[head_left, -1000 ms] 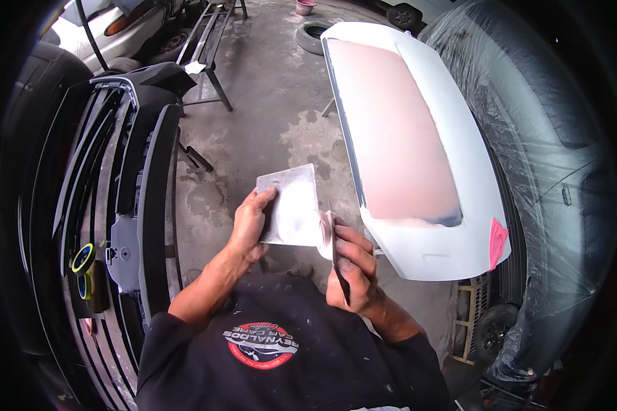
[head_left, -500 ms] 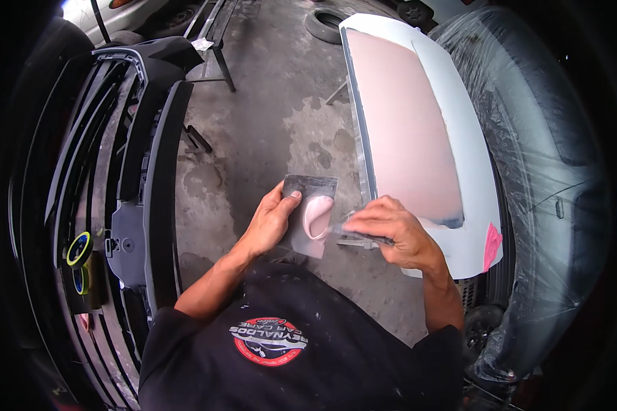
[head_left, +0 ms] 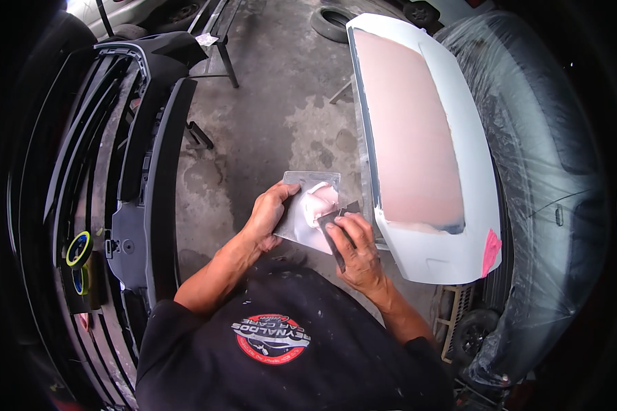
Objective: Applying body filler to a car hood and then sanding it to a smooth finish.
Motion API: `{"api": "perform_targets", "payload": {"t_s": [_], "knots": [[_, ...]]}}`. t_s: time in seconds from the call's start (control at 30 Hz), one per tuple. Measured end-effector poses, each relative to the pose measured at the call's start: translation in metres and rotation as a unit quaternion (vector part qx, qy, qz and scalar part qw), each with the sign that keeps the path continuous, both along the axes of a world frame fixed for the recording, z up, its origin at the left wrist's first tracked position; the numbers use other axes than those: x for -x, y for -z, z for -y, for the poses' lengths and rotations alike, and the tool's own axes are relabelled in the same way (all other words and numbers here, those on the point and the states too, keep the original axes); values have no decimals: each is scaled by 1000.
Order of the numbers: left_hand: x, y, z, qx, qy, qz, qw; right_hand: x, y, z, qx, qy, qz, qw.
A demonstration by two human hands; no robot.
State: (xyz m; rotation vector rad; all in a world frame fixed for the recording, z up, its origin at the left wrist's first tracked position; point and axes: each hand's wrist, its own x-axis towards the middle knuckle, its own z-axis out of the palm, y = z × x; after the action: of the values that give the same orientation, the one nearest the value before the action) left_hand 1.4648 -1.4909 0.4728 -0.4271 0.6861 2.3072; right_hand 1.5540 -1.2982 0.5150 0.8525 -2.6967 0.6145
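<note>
My left hand (head_left: pixel 271 216) grips a flat rectangular metal mixing plate (head_left: pixel 296 222) by its left side, thumb on top. A pale pink mound of putty (head_left: pixel 319 197) sits on it. My right hand (head_left: pixel 355 250) is closed round a dark flat spreader (head_left: pixel 330 229), whose edge is against the putty at the plate's right side. Beyond my right hand lies a white car panel (head_left: pixel 473 171) with a broad pinkish patch (head_left: pixel 411 123) and a pink rag or tape (head_left: pixel 489 252) at its near right corner.
Black bumper parts (head_left: pixel 127 171) lie on my left, with tape rolls (head_left: pixel 79 248) among them. A plastic-covered car (head_left: pixel 555 205) stands at right. A tyre (head_left: pixel 329 26) and metal stand (head_left: pixel 223 58) are on the concrete floor (head_left: pixel 267 116) ahead. Grille and wheel (head_left: pixel 473 335) are below the panel.
The plate has shifted rightward since a second ago, with the putty mound now on it. My right hand swung out with the spreader and has come back down onto the plate's right side.
</note>
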Motion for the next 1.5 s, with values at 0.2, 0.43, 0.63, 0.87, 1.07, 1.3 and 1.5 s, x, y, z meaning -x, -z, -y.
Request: {"api": "perform_targets", "payload": {"t_s": [0.2, 0.43, 0.63, 0.87, 1.07, 1.3, 1.5], "knots": [[11, -18, 7, 33, -61, -66, 995, 2, 15, -43, -8, 111, 114, 987], [7, 9, 10, 50, -84, -66, 993, -6, 18, -32, 148, 199, 120, 961], [10, 19, 17, 57, -112, -45, 991, -30, 40, -20, 234, 239, 149, 931], [15, 38, 5, 63, -72, -40, 995, -43, 39, -41, 279, 248, 155, 915], [11, 36, -37, 90, -80, -48, 992, -47, 35, -85, 348, 247, 215, 878], [3, 26, -93, 110, -110, -36, 987, -50, 28, -162, 440, 252, 227, 832], [0, 30, -122, 152, -144, -47, 977, -48, 11, -220, 460, 263, 278, 802]]}}
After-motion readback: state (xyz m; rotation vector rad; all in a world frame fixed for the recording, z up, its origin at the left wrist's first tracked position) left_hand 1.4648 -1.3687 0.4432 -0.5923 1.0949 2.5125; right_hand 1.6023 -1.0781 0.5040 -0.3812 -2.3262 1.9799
